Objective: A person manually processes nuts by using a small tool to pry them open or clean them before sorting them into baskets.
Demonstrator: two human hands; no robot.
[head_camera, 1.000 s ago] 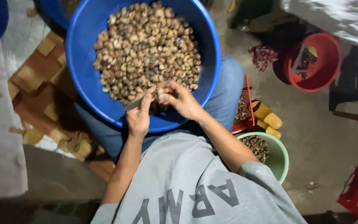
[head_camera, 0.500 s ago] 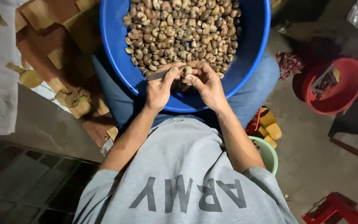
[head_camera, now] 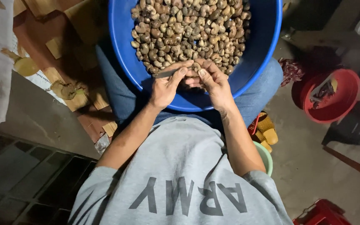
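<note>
While the left hand [head_camera: 165, 86] grips a thin metal blade [head_camera: 166, 73] lying crosswise and pointing toward the right hand [head_camera: 213, 81], that hand's fingers pinch a single nut [head_camera: 196, 66] just beside the blade's tip, over the near rim of the blue basin [head_camera: 259, 62].

A grey concrete floor [head_camera: 313, 175] carries a red bowl [head_camera: 346, 104], a green bowl [head_camera: 266, 157], yellow sandals [head_camera: 267, 129], a red plastic stool [head_camera: 321, 212] and cardboard scraps [head_camera: 59, 46]

Basin on the lap, nuts in it.
Basin [head_camera: 263, 62] holds nuts [head_camera: 188, 29]; hands [head_camera: 190, 81] over its near rim; bowl [head_camera: 334, 102] right.
</note>
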